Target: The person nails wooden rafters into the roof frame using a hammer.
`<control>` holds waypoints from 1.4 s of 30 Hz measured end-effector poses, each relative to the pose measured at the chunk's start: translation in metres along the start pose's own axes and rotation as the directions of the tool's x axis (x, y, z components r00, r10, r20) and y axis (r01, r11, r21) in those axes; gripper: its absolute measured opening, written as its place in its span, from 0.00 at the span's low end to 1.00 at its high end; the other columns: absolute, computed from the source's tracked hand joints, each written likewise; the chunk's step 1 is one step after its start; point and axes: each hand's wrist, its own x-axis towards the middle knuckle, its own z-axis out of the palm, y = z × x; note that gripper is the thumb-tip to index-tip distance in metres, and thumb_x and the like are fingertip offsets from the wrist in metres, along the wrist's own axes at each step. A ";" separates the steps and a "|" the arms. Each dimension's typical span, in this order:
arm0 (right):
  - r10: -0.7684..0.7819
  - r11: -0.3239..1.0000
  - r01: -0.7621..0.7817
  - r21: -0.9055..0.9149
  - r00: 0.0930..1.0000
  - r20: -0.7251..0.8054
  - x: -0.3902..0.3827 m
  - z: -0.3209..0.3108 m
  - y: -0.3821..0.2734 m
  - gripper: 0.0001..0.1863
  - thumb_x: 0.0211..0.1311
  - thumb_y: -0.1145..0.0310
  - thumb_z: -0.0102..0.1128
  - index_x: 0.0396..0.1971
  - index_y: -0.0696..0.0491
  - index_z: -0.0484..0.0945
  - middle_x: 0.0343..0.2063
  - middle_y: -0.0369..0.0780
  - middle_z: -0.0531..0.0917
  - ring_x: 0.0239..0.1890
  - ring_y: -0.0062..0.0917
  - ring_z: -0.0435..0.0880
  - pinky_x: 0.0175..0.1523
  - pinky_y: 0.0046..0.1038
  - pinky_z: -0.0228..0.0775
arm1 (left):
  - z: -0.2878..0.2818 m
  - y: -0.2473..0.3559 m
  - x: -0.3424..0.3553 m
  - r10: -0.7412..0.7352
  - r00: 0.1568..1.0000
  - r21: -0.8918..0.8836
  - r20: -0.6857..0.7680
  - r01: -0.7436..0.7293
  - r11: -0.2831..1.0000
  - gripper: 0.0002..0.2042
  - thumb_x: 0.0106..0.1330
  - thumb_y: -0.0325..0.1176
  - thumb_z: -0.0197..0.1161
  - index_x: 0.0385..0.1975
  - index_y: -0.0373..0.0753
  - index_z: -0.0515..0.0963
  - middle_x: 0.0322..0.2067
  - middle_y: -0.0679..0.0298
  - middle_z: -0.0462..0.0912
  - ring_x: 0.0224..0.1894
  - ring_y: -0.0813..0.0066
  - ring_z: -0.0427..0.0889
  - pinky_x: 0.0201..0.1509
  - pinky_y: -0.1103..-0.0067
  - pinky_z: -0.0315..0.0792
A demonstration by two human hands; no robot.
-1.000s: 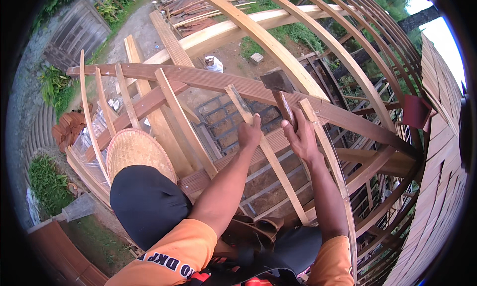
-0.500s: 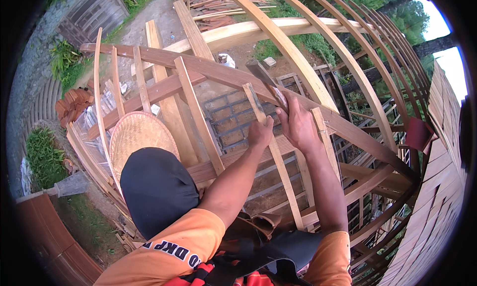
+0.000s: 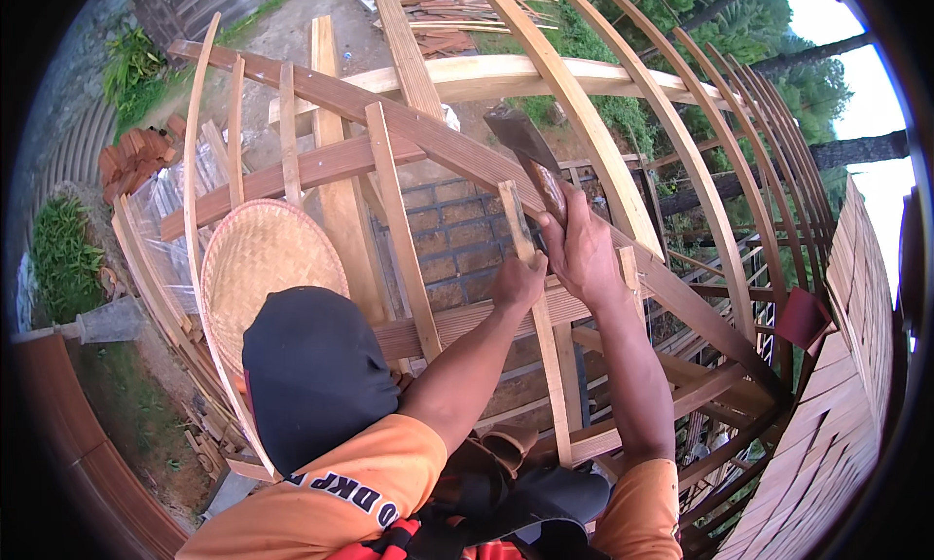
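My right hand (image 3: 582, 253) is closed round the wooden handle of a machete (image 3: 525, 137). Its dark, broad blade points up and away, above a long brown beam (image 3: 428, 132). Close beside it, my left hand (image 3: 519, 280) grips a thin wooden batten (image 3: 551, 370) near its upper end. That batten lies across a lower brown crosspiece (image 3: 399, 338). A short batten end (image 3: 629, 268) stands just right of my right hand. My fingers partly hide the machete's handle.
Left of my arm are a woven straw hat (image 3: 263, 268) and a dark cloth head covering (image 3: 316, 375). Curved pale rafters (image 3: 574, 103) rise at the far right, beside a shingled roof (image 3: 827, 424). Ground shows far below through the open frame, with stacked brown tiles (image 3: 136, 161).
The machete has tipped up, and more of its broad blade shows above the beam. My left hand stays on the batten. The whole view has shifted slightly.
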 end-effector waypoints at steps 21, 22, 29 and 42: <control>-0.088 0.932 0.132 -0.338 0.986 0.143 -0.004 0.012 0.044 0.21 0.68 0.64 0.58 0.54 0.59 0.66 0.36 0.55 0.82 0.37 0.53 0.84 0.40 0.49 0.76 | -0.002 0.013 -0.010 -0.040 0.999 0.046 0.010 0.039 0.998 0.26 0.63 0.55 0.57 0.33 0.33 0.85 0.34 0.43 0.85 0.41 0.44 0.85 0.49 0.58 0.77; 0.108 0.912 -0.016 -0.411 0.974 0.200 0.003 0.015 0.047 0.17 0.67 0.66 0.58 0.50 0.59 0.67 0.31 0.55 0.82 0.34 0.57 0.82 0.40 0.51 0.75 | 0.000 0.013 -0.011 -0.034 0.999 0.048 0.017 0.033 0.998 0.26 0.63 0.55 0.57 0.33 0.33 0.85 0.34 0.43 0.85 0.41 0.44 0.85 0.49 0.58 0.77; -0.160 0.986 0.160 -0.047 0.987 0.010 0.031 -0.003 -0.056 0.19 0.68 0.65 0.58 0.52 0.58 0.66 0.37 0.57 0.82 0.37 0.55 0.83 0.38 0.51 0.75 | 0.016 -0.040 0.029 0.143 0.984 0.064 -0.107 -0.137 0.988 0.28 0.64 0.57 0.56 0.33 0.33 0.84 0.34 0.41 0.85 0.42 0.43 0.84 0.47 0.57 0.76; -0.101 0.787 0.282 -0.549 0.937 0.336 -0.045 0.073 -0.017 0.34 0.70 0.60 0.51 0.73 0.26 0.52 0.36 0.45 0.75 0.32 0.43 0.85 0.38 0.46 0.78 | -0.002 0.007 0.005 0.101 0.989 0.223 0.111 -0.124 0.967 0.24 0.67 0.51 0.58 0.50 0.34 0.76 0.42 0.42 0.83 0.45 0.46 0.85 0.42 0.60 0.80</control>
